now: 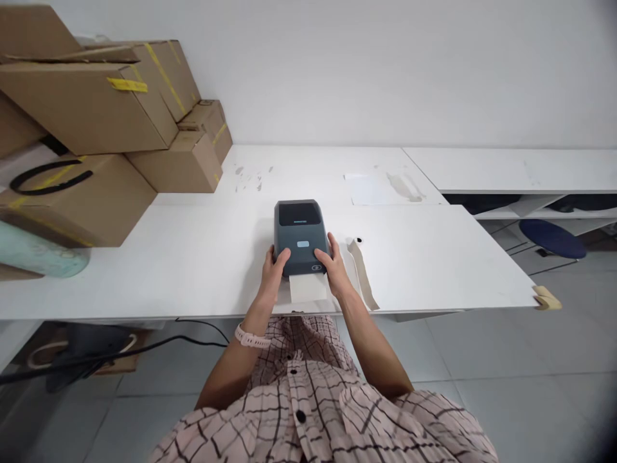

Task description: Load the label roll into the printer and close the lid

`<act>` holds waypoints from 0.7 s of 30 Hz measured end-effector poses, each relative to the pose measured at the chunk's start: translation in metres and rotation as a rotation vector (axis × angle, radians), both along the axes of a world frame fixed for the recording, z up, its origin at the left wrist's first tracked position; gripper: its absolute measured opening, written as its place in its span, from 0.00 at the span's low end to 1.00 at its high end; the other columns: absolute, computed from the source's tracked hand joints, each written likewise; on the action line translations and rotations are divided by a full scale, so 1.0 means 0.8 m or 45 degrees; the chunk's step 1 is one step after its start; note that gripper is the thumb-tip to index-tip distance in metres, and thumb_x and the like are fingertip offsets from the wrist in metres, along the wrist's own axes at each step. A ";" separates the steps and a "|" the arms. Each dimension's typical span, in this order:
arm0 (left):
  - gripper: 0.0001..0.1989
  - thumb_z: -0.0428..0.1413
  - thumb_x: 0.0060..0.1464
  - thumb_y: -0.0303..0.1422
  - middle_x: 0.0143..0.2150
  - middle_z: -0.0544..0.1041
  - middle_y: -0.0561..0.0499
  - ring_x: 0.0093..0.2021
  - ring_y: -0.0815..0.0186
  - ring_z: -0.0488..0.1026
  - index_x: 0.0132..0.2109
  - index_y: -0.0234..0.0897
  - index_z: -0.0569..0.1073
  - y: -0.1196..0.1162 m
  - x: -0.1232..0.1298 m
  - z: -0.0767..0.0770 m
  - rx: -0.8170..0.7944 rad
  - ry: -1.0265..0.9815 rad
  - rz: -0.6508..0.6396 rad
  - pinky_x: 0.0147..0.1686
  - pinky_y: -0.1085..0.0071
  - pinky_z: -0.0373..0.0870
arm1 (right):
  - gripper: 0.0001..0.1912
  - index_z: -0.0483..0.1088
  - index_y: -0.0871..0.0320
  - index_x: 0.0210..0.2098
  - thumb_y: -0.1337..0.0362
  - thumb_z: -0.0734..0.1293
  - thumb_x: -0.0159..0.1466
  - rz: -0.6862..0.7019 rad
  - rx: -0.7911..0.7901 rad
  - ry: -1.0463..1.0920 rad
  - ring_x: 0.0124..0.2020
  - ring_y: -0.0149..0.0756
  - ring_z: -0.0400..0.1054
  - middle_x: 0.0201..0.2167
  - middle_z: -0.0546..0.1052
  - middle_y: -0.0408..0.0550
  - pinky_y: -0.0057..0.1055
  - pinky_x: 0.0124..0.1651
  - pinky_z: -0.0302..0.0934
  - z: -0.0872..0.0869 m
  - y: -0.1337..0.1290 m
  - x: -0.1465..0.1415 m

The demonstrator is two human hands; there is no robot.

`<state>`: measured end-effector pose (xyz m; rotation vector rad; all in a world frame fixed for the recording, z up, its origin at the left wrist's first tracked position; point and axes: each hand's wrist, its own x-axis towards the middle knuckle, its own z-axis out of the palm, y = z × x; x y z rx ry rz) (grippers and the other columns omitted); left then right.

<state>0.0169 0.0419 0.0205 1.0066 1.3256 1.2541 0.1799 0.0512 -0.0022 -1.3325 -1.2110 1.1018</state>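
A dark grey label printer point(299, 233) sits near the front edge of the white table point(193, 257). My left hand point(272, 269) grips its front left corner, thumb on top. My right hand point(333, 267) grips its front right corner the same way. A white label point(308, 289) sticks out of the printer's front slot between my hands. A strip of tan backing paper point(362, 273) with a small roll core at its far end lies just right of my right hand.
Stacked cardboard boxes point(101, 122) fill the table's left side, with a pale teal roll point(38, 254) at the far left. A white sheet point(369, 190) lies behind the printer. Cables point(144, 347) hang under the table. A blue stool point(552, 236) stands at right.
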 end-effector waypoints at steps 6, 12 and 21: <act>0.32 0.58 0.56 0.47 0.63 0.71 0.41 0.59 0.53 0.72 0.63 0.38 0.65 -0.002 -0.001 -0.017 0.004 -0.096 0.017 0.53 0.62 0.72 | 0.44 0.45 0.51 0.71 0.45 0.65 0.63 0.070 -0.044 0.194 0.68 0.47 0.58 0.71 0.56 0.52 0.48 0.67 0.58 -0.006 -0.006 0.005; 0.32 0.57 0.55 0.51 0.60 0.73 0.40 0.57 0.53 0.73 0.61 0.38 0.67 0.008 -0.006 -0.021 0.038 0.125 0.062 0.52 0.62 0.72 | 0.45 0.48 0.51 0.71 0.41 0.65 0.61 -0.020 0.015 0.102 0.69 0.50 0.56 0.70 0.58 0.53 0.50 0.68 0.56 -0.007 -0.007 0.003; 0.22 0.56 0.54 0.51 0.41 0.74 0.46 0.39 0.65 0.73 0.43 0.37 0.71 -0.086 0.013 -0.035 -0.047 0.318 0.225 0.37 0.71 0.70 | 0.48 0.42 0.54 0.72 0.40 0.63 0.62 0.068 0.015 0.081 0.67 0.46 0.59 0.69 0.60 0.56 0.46 0.66 0.60 -0.012 -0.003 0.009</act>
